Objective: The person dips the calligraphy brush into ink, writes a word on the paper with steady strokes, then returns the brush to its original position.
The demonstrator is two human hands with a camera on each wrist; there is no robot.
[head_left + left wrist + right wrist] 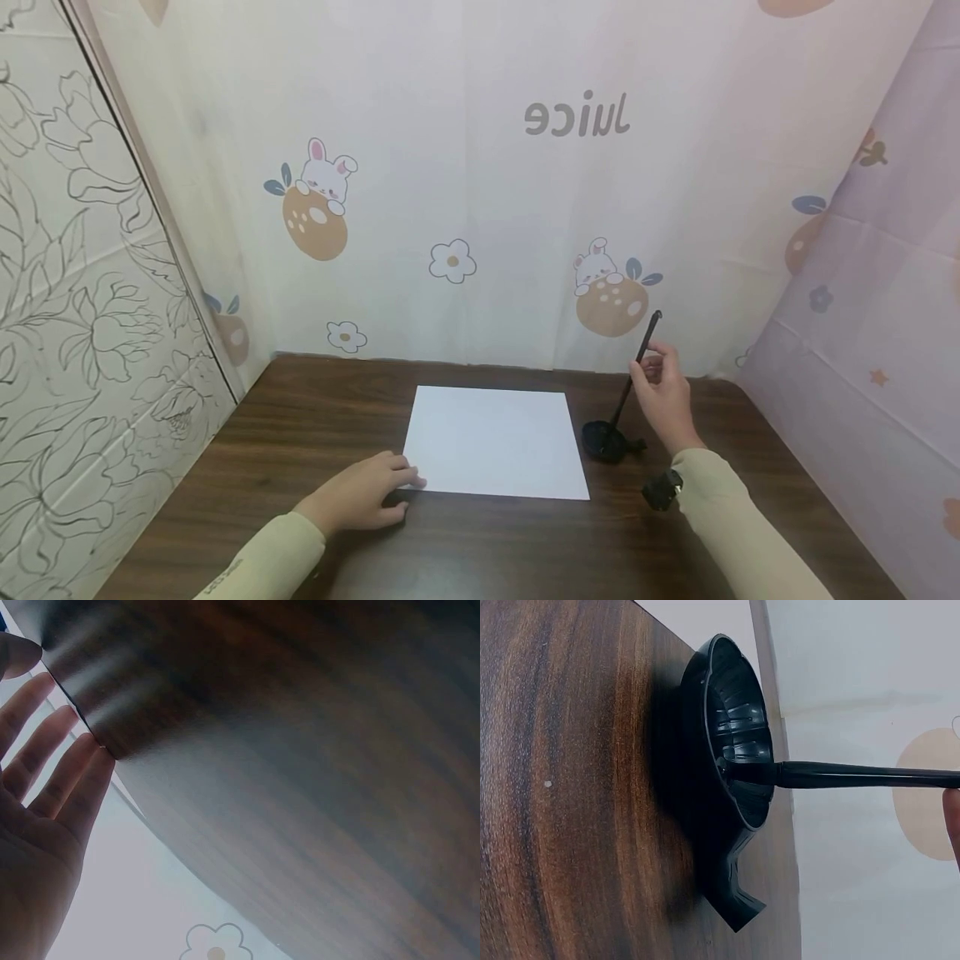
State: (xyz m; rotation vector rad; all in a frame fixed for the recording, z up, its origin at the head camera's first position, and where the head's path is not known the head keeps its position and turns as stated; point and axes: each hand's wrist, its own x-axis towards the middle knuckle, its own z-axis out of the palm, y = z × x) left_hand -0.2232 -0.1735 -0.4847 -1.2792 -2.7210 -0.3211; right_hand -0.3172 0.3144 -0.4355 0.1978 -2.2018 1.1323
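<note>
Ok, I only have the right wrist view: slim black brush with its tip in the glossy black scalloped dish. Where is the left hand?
Observer: The left hand is touching the near left corner of a white rectangular paper sheet.
Operator: Any marks on it?
Observer: None that the head view shows; it looks blank.
Operator: And the far end of the brush, which my picture cuts off?
Observer: It rises above the right hand, with what looks like a small loop or hook on top.
</note>
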